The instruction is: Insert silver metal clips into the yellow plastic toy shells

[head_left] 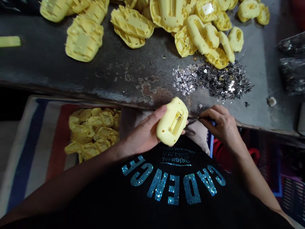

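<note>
My left hand (147, 130) is wrapped round a yellow plastic casing (164, 122), held just in front of the table edge. Its smooth outer side faces up, and metal contacts show at the ends of its long battery slot. To the right, at the table edge, my right hand (220, 122) has thumb and fingertips pinched together. Whatever lies between them is too small or too hidden to name. Beyond that hand a heap of small metal contact plates (214, 79) spreads over the dark table (114, 73).
Many yellow casing parts (133, 24) are piled along the far side of the table. At lower left, more yellow parts (95, 130) lie on a striped sheet (39, 140). Clear plastic bags (293, 73) sit at the right, and a blue crate (277, 178) stands below the table.
</note>
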A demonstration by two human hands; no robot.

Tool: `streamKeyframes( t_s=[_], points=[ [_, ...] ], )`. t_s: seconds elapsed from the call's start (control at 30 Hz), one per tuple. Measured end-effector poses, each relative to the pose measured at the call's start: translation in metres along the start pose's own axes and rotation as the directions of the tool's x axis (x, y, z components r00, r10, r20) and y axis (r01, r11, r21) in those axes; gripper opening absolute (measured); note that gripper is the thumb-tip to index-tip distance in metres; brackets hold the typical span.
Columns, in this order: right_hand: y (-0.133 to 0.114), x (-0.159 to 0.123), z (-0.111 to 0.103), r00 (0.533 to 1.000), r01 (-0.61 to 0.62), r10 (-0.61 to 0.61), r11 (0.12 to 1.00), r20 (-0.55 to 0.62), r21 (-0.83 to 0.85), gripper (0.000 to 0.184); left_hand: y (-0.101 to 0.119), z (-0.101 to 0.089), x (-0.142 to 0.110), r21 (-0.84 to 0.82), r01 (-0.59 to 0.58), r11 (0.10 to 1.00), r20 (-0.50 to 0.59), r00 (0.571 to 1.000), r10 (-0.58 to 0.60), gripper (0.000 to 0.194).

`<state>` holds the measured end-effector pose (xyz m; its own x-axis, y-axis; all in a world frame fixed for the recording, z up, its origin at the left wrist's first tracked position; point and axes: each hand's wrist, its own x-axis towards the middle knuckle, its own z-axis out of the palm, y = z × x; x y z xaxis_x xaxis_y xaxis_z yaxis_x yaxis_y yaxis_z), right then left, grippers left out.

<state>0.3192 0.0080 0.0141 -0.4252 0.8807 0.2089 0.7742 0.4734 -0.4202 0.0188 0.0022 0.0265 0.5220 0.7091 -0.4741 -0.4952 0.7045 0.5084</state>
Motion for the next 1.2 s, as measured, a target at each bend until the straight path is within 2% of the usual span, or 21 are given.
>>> streamKeyframes(
  t_s=[0.3,0.33,0.4,0.5,0.57,0.7,0.83,0.97,1.2],
  points=[
    [-0.009,-0.011,0.011,0.989,-0.032,0.026,0.999,-0.143,-0.039,0.010,-0.005,0.002,-0.001,-0.029,-0.007,1.000,-0.015,1.000,0.007,0.064],
    [-0.012,-0.010,0.009,0.986,-0.038,0.040,0.999,-0.160,0.019,0.009,-0.006,0.002,-0.001,-0.036,0.002,0.999,0.000,1.000,-0.002,0.065],
    [-0.021,-0.005,0.003,0.983,-0.049,0.090,0.967,-0.157,0.251,0.009,-0.007,0.001,-0.002,-0.046,0.040,0.998,0.055,0.998,-0.038,0.065],
    [-0.041,0.008,-0.011,0.987,-0.049,0.133,0.774,-0.086,0.631,0.009,-0.010,-0.001,-0.002,-0.065,0.094,0.993,0.140,0.987,-0.084,0.071],
    [-0.053,0.020,-0.019,0.990,-0.056,0.131,0.673,-0.045,0.737,0.010,-0.011,-0.002,-0.003,-0.078,0.102,0.992,0.169,0.982,-0.088,0.076],
    [-0.067,0.039,-0.025,0.991,-0.096,0.130,0.619,0.019,0.779,0.011,-0.013,-0.002,-0.003,-0.089,0.110,0.990,0.220,0.971,-0.089,0.075],
    [-0.071,0.045,-0.027,0.995,-0.093,0.085,0.666,0.048,0.740,0.008,-0.013,-0.002,-0.002,-0.096,0.102,0.990,0.244,0.967,-0.076,0.074],
    [-0.073,0.043,-0.029,0.998,-0.065,0.057,0.750,0.032,0.659,0.003,-0.013,-0.004,-0.003,-0.080,0.090,0.993,0.213,0.975,-0.071,0.076],
    [-0.073,0.043,-0.024,0.997,0.081,-0.061,0.872,-0.057,0.482,0.008,-0.013,0.000,-0.006,-0.045,0.070,0.997,0.193,0.979,-0.060,0.085]
  ],
)
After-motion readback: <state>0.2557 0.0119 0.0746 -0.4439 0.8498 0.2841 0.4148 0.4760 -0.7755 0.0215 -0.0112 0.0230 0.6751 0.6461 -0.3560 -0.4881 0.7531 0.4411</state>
